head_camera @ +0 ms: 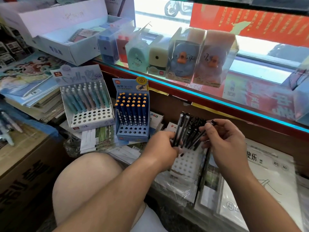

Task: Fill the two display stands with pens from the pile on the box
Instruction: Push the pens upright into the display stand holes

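A person's left hand (164,144) grips bunched black pens (189,131) above a near white stand (185,162); the right hand (224,139) pinches a single pen (204,164).

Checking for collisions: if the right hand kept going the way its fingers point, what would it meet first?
Probably the black pens clustered at the white stand; depth is unclear.

Glass shelf (217,99), cyan-lit edge, boxed sharpeners (182,56) on it. Bright window (150,15) behind, red banner (250,19). Book stacks (41,104) and cardboard box (25,173) at left.
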`<state>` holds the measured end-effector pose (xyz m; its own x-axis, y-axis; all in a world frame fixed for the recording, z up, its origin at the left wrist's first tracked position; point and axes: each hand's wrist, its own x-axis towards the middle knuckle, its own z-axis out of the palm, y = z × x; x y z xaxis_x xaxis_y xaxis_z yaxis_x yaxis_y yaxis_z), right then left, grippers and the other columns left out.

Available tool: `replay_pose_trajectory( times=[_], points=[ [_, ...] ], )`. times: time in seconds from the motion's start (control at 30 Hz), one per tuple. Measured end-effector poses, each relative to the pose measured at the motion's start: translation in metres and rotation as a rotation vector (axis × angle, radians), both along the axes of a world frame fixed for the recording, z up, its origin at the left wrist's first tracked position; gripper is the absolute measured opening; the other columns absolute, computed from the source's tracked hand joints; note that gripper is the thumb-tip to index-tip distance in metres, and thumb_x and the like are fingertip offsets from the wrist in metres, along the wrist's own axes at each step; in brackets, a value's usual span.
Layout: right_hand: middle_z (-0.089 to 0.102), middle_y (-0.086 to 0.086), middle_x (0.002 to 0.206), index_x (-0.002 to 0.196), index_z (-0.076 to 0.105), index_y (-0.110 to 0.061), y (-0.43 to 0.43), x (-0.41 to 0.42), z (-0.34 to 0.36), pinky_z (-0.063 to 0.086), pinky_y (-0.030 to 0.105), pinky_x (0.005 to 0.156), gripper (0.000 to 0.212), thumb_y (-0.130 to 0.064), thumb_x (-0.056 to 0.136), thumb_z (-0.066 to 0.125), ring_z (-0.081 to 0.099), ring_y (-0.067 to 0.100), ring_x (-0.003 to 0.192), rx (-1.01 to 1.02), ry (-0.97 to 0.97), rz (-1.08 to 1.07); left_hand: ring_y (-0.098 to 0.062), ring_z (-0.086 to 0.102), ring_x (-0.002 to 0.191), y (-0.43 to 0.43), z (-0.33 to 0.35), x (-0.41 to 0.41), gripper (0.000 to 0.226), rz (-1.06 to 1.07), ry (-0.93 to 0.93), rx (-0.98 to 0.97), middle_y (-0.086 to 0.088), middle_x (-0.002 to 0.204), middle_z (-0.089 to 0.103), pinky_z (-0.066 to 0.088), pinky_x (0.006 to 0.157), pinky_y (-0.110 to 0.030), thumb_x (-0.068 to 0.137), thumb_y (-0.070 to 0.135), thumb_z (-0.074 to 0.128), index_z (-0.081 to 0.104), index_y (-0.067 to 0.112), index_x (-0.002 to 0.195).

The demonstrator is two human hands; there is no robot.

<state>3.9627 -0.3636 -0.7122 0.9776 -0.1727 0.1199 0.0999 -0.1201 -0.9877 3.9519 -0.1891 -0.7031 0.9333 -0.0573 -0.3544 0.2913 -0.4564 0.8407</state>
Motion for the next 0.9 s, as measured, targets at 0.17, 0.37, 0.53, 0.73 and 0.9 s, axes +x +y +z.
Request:
replay_pose_trajectory(
  times=[0.17, 0.37, 0.53, 0.73, 0.9],
  points=[
    [0.07, 0.001, 0.083, 0.097, 0.067, -0.024, -0.008, 0.002, -0.012, 0.062, 0.027, 0.07, 0.008, -0.017, 0.098, 0.066, 0.071, 0.014, 0.075, -0.183, -0.012, -0.047, -0.019, 0.069, 0.093, 0.003, 0.001, 0.002, 0.014, 0.043, -0.006, 0.033, 0.002, 0.093, 0.07, 0.058, 0.091, -0.043, 0.094, 0.013, 0.071, 0.067, 0.027, 0.092],
    [0.071, -0.007, 0.085, 0.098, 0.067, -0.03, -0.002, -0.003, -0.021, 0.063, 0.031, 0.074, 0.012, -0.018, 0.097, 0.067, 0.072, 0.01, 0.08, -0.26, -0.013, 0.006, -0.021, 0.068, 0.096, 0.001, 0.0, 0.001, 0.014, 0.036, -0.01, 0.077, 0.002, 0.098, 0.07, 0.058, 0.092, -0.042, 0.094, 0.015, 0.071, 0.067, 0.028, 0.094],
    [0.07, -0.012, 0.084, 0.098, 0.066, -0.033, 0.001, -0.004, -0.026, 0.061, 0.033, 0.075, 0.01, -0.023, 0.097, 0.067, 0.069, 0.006, 0.082, -0.37, -0.001, 0.044, -0.02, 0.068, 0.095, 0.0, -0.003, 0.002, 0.017, 0.038, -0.011, 0.089, 0.003, 0.098, 0.07, 0.058, 0.091, -0.043, 0.093, 0.016, 0.072, 0.066, 0.032, 0.09],
    [0.067, -0.01, 0.088, 0.118, 0.053, -0.028, 0.005, -0.004, -0.031, 0.058, 0.03, 0.063, 0.022, -0.028, 0.099, 0.064, 0.068, 0.007, 0.072, -0.688, -0.103, 0.014, -0.022, 0.068, 0.094, -0.001, -0.005, 0.002, 0.022, 0.039, -0.014, 0.094, 0.003, 0.097, 0.071, 0.059, 0.09, -0.043, 0.094, 0.016, 0.072, 0.064, 0.033, 0.084],
    [0.066, -0.007, 0.084, 0.107, 0.064, -0.023, 0.006, -0.001, -0.036, 0.04, 0.018, 0.058, 0.01, -0.019, 0.098, 0.066, 0.052, 0.003, 0.066, -0.905, -0.218, 0.069, -0.023, 0.07, 0.091, -0.001, -0.005, 0.002, 0.02, 0.016, -0.004, 0.083, 0.001, 0.095, 0.071, 0.06, 0.087, -0.044, 0.094, 0.014, 0.07, 0.065, 0.031, 0.085]
  ],
)
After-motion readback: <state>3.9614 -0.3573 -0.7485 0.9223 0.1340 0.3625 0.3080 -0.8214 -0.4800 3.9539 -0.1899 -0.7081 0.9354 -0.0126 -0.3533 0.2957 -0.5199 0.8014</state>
